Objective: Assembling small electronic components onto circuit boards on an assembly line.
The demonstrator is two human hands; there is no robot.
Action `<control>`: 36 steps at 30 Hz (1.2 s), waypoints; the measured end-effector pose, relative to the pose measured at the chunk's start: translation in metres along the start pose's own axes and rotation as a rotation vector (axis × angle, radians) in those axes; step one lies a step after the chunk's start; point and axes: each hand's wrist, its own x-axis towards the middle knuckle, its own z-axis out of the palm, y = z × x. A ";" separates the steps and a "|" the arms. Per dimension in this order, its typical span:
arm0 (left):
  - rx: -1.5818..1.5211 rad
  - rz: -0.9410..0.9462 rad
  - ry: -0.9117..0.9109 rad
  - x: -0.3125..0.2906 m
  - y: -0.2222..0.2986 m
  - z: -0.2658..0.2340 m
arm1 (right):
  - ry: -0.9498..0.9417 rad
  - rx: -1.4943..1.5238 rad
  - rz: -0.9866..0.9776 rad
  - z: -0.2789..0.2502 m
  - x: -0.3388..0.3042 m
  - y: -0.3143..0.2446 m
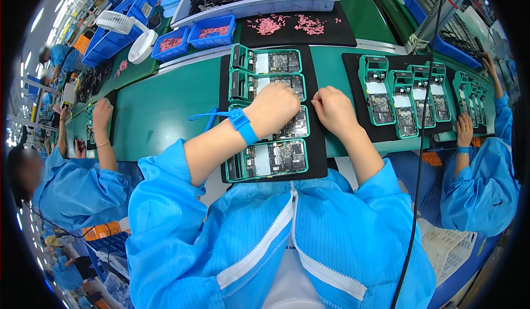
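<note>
Several green-framed device housings with exposed circuit boards (276, 159) lie in a column on a black mat (317, 160) in front of me. My left hand (274, 109), with a blue strap (240, 120) round its wrist, is closed over the middle of the column. It partly covers the second housing (242, 86) and the third one (300, 122). Just right of the column, at the mat's edge, my right hand (334, 109) is closed with its fingertips bunched together. Whatever either hand may hold is hidden by the curled fingers.
Beyond the column stand blue bins of pink pieces (214, 31) and a large tray of black parts (256, 5). Loose pink pieces (269, 25) lie on a dark mat. More housings (406, 102) sit at right. Co-workers sit on both sides; a black cable (420, 160) hangs at right.
</note>
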 end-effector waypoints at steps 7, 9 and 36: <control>0.133 -0.073 0.017 0.000 0.022 -0.005 | 0.017 -0.058 -0.106 0.002 -0.001 0.004; 0.110 -0.085 0.038 -0.004 0.021 -0.002 | 0.007 -0.061 -0.105 0.002 0.001 0.003; -0.663 -0.824 0.827 -0.061 -0.114 0.019 | -0.167 0.154 -0.414 -0.009 -0.035 -0.054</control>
